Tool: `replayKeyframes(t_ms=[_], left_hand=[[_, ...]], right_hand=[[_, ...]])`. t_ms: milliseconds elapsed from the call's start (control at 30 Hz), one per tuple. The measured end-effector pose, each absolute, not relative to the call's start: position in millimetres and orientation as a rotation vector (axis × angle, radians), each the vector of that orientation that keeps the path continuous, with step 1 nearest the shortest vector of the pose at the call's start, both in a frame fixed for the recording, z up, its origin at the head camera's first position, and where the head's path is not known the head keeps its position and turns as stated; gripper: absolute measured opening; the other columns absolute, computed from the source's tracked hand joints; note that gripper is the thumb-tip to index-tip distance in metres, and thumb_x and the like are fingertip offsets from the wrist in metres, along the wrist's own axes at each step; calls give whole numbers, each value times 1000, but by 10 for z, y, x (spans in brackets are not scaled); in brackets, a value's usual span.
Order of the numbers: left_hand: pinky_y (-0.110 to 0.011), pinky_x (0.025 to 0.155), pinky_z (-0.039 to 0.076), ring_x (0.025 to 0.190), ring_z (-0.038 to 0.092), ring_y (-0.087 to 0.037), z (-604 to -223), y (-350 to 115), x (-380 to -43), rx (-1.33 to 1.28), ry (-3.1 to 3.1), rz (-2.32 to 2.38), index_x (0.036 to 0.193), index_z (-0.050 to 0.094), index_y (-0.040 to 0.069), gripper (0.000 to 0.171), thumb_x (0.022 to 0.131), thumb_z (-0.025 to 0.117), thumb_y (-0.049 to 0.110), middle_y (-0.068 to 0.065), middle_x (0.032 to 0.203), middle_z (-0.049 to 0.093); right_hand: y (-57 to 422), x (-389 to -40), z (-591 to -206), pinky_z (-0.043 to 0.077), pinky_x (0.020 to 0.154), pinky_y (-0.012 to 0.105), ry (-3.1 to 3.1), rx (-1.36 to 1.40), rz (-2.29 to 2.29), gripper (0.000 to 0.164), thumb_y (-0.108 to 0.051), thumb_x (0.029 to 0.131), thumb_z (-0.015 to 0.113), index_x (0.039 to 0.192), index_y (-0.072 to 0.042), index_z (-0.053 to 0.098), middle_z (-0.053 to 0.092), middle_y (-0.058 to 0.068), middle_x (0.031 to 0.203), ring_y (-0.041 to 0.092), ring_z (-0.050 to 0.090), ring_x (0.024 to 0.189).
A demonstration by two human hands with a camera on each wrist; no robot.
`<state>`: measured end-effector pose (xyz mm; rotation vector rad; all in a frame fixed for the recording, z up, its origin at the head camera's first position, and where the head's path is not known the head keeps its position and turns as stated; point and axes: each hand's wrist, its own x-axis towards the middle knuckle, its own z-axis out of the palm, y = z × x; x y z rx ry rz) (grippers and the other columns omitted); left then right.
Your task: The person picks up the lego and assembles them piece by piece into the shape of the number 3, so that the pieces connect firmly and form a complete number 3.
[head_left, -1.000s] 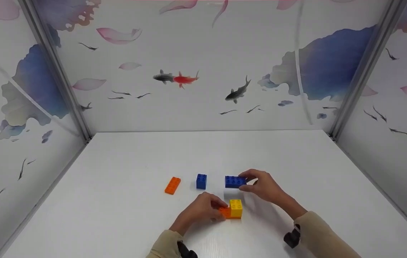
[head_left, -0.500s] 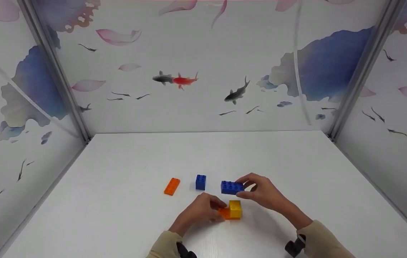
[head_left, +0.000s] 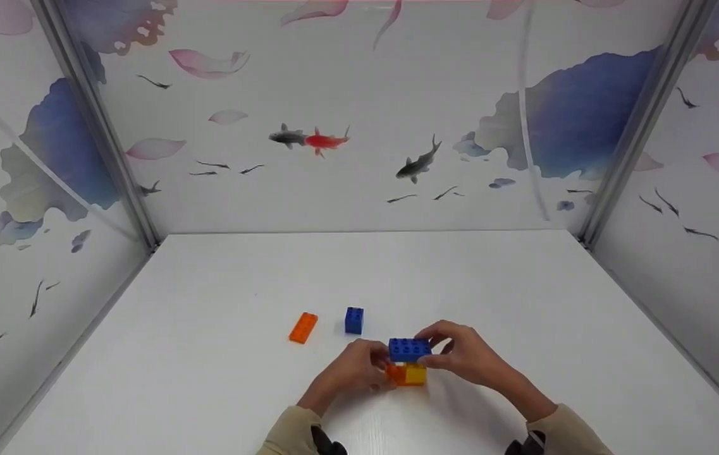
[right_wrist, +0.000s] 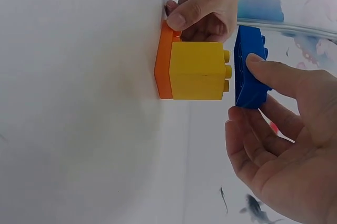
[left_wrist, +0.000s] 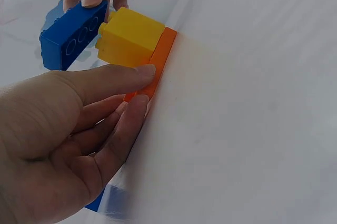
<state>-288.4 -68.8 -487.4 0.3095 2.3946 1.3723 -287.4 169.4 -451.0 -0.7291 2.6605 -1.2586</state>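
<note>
In the head view, my left hand (head_left: 357, 366) pinches one end of a flat orange brick (head_left: 396, 374) on the table. A tall yellow brick (right_wrist: 197, 71) stands on the other end of that orange brick, its studs facing up. My right hand (head_left: 468, 352) holds a blue brick (head_left: 409, 349) by its right end, between thumb and fingers. This blue brick hovers just above the yellow one; in the right wrist view a small gap separates it from the studs. The left wrist view shows its hollow underside, slightly tilted.
Beyond the hands, a smaller blue brick (head_left: 353, 320) stands on the white table (head_left: 220, 354). To its left lies a second flat orange brick (head_left: 303, 328). White panels (head_left: 359, 76) printed with fish and petals enclose the table at the back and both sides.
My right hand has brought the blue brick nearer to me, from beyond the yellow brick to over it. My left hand has stayed on the orange brick.
</note>
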Motion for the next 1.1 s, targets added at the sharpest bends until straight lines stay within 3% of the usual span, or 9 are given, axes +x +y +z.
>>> replayKeyframes(t_ms=[433,667,1100], left_hand=[[-31,74,59,87,61,-20,-4882,-693,-2898,310,2400,1365,114,69,7,33,83,77,0,-3,97,68],[-32,77,59,89,60,-18,-4880,-689,-2894,306,2427,1303,114,69,11,31,85,77,4,-1,99,68],[-34,79,60,90,61,-19,-4875,-677,-2885,289,2423,1315,115,69,10,33,84,78,4,-2,100,68]], right_hand=[[1676,-2883,-4565,52,80,17,2621,-751,-1253,34,-27,85,81,114,-16,70,69,3,113,20,62,101],[1683,-2885,-4550,53,79,21,2607,-737,-1259,34,-28,83,83,112,-15,70,71,2,109,20,63,101],[1659,-2894,-4535,57,85,28,2606,-742,-1234,32,-24,84,82,112,-16,70,71,2,111,20,66,101]])
